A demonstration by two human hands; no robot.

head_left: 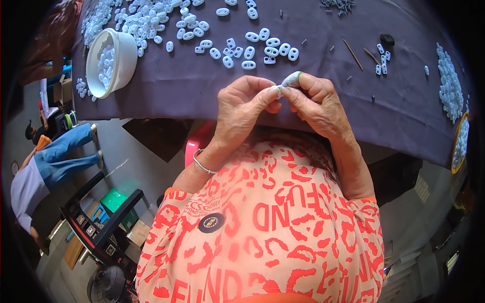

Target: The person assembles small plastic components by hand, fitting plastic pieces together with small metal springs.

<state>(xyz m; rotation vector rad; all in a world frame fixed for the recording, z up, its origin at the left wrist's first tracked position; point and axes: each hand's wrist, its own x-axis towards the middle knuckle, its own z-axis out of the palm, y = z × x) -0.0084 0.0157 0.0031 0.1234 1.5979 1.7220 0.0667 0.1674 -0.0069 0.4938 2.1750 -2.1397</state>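
Note:
Close to the table's near edge, my left hand (243,104) and my right hand (319,104) meet fingertip to fingertip. Between them they pinch a small white plastic piece (278,91), mostly hidden by the thumbs and fingers. A pale wrap with a green rim (291,80) covers the tip of my right index finger. Just beyond my hands lie several white oval two-hole plastic pieces (271,51), loose on the dark tablecloth (172,91).
At the left stands a white tub (129,63) holding more white pieces, with a large pile (144,20) behind it. To the right are a thin brown stick (352,54), small grey pins (339,5), a dark lump (387,39), another white pile (449,83) and a yellow-rimmed basket (458,146).

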